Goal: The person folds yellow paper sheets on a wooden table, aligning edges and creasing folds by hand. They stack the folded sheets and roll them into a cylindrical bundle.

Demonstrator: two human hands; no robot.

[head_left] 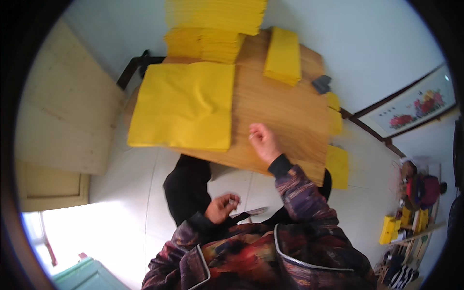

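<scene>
My right hand [263, 142] is over the wooden table [280, 116], its fingers curled in; whether anything is in them is hidden. Low over my lap, off the table's near edge, is my left hand [222, 208]. It too is closed, with a pale spot at the fingertips that I cannot make out. A stack of square yellow sheets [186, 108], its top one slightly rumpled, lies on the table to the left of my right hand. A narrow pale object [256, 211] shows beside my left hand, its kind unclear.
Thick piles of yellow sheets [215, 17] stand at the table's back, with a narrower yellow stack [282, 55] to their right. A dark grey item [321, 84] sits at the right edge. More yellow pieces [337, 166] show past that edge. Shelves [411, 232] hold goods at far right.
</scene>
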